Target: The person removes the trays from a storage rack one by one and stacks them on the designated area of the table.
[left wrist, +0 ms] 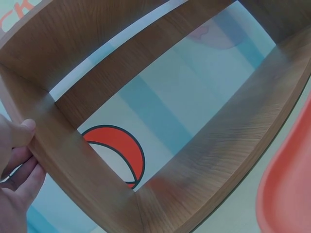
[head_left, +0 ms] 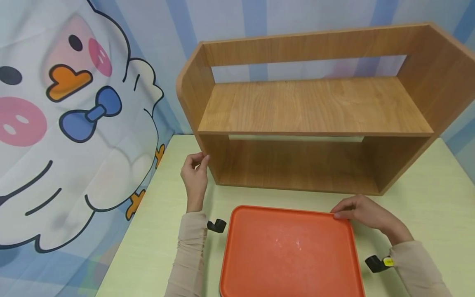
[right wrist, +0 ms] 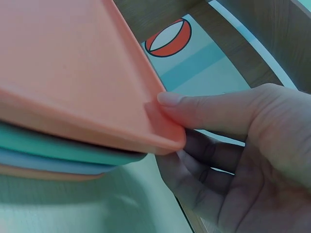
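Observation:
A two-tier wooden desk shelf (head_left: 315, 109) stands on the table behind a stack of trays. My left hand (head_left: 194, 175) pinches the front edge of its left side panel (left wrist: 63, 150) between thumb and fingers. The top tray is an orange rectangular one (head_left: 289, 251) with a raised rim. My right hand (head_left: 365, 212) grips its far right corner, thumb (right wrist: 177, 100) on top and fingers underneath. In the right wrist view a green tray (right wrist: 63, 145) and a blue tray (right wrist: 53, 161) lie below it, with another orange tray (right wrist: 48, 174) lowest. That corner is raised from the green tray.
The pale yellow table (head_left: 144, 247) carries the shelf and the trays. A cartoon duck cloth (head_left: 85, 165) hangs along the left side, and a blue striped cloth (head_left: 222, 20) hangs behind the shelf. The shelf's front edge lies close to the trays' far rim.

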Demonstrator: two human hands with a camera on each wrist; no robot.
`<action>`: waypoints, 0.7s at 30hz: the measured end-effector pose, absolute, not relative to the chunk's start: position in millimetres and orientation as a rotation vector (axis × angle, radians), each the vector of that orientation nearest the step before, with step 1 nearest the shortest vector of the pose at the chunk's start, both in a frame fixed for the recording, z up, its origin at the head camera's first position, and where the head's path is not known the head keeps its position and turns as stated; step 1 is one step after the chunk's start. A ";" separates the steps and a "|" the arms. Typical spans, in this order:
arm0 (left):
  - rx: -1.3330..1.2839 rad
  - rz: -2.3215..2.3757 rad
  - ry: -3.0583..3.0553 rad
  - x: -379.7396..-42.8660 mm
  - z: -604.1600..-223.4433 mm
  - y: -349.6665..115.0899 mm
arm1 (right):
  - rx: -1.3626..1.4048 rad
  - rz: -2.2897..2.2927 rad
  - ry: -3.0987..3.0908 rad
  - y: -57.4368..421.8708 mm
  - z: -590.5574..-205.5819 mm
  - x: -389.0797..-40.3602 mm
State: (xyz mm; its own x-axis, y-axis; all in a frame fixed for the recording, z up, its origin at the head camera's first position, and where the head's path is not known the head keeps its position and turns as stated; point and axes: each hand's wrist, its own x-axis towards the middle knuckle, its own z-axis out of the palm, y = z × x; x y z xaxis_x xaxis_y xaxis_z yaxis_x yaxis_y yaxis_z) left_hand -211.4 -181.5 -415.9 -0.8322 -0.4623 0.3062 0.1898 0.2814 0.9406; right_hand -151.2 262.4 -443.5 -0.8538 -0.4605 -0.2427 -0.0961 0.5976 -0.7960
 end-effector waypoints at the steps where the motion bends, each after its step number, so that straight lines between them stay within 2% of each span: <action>1: 0.249 -1.583 -2.022 -211.1 -416.0 -180.9 | -0.440 -1.162 2.404 261.8 -443.8 -151.1; 11: 0.215 -1.484 -2.023 -206.6 -416.7 -173.1 | -0.446 -1.149 2.420 257.0 -442.4 -152.0; 21: 0.163 -1.218 -2.347 -189.1 -398.7 -156.1 | -0.563 -1.072 2.676 232.4 -412.0 -138.0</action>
